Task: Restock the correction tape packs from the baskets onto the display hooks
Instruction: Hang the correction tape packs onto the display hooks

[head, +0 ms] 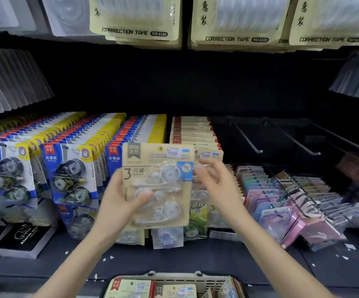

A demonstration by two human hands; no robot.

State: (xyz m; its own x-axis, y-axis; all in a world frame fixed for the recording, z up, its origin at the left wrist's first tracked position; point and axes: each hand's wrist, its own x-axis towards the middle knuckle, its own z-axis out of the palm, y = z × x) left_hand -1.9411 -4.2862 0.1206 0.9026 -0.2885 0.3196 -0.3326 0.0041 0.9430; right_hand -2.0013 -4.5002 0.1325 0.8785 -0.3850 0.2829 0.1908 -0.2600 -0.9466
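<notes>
Kraft pack upright, long axis vertical, hang-hole on top. Left hand grips it, thumb on the blister. Right hand loose-fingered beside its right edge; contact unclear. Matching row lies just beyond, slightly right.

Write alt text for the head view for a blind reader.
The left hand grips a tan three-piece correction tape pack before a store display; the blurred right hand is at its right edge, contact unclear. Empty hooks stand to the right; a basket of packs sits below.
</notes>
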